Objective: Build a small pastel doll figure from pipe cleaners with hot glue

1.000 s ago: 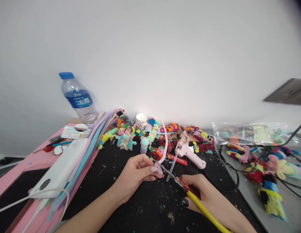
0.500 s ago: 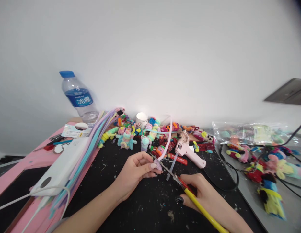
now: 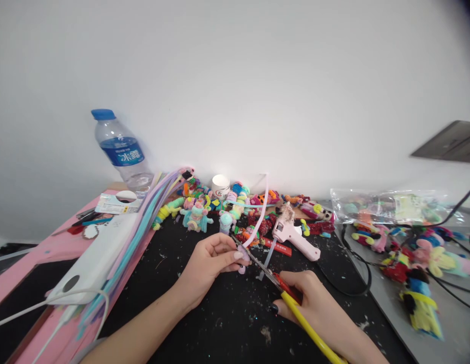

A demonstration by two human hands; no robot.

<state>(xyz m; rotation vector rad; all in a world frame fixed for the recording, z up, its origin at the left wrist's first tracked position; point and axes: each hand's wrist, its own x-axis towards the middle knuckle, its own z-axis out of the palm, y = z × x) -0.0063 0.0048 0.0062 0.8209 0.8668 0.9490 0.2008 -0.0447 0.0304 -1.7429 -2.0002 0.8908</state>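
Note:
My left hand [image 3: 215, 260] pinches a small lilac piece of fuzzy pipe cleaner [image 3: 243, 252] between thumb and fingers. From it a long, pale lilac pipe cleaner [image 3: 263, 207] curves upward. My right hand [image 3: 310, 298] is wrapped round a slim-jawed hand tool with red and yellow handles [image 3: 295, 302]; whether it is scissors or long-nose pliers I cannot tell. Its metal jaws reach across to the lilac piece, close by my left fingertips. Behind my hands lies a pink glue gun [image 3: 295, 238] with a clear glue stick at its rear.
Colourful pipe-cleaner figures [image 3: 197, 217] line the wall. A water bottle [image 3: 123, 151], a white power bank or box [image 3: 94, 260] and a bundle of pastel pipe cleaners [image 3: 139, 235] lie left. On the right are a clear bag [image 3: 390, 205], more figures [image 3: 420, 308] and a black cable [image 3: 367, 273].
The view has shifted slightly. The lilac piece has turned a little in my left fingers, and the tool's jaws stay against it.

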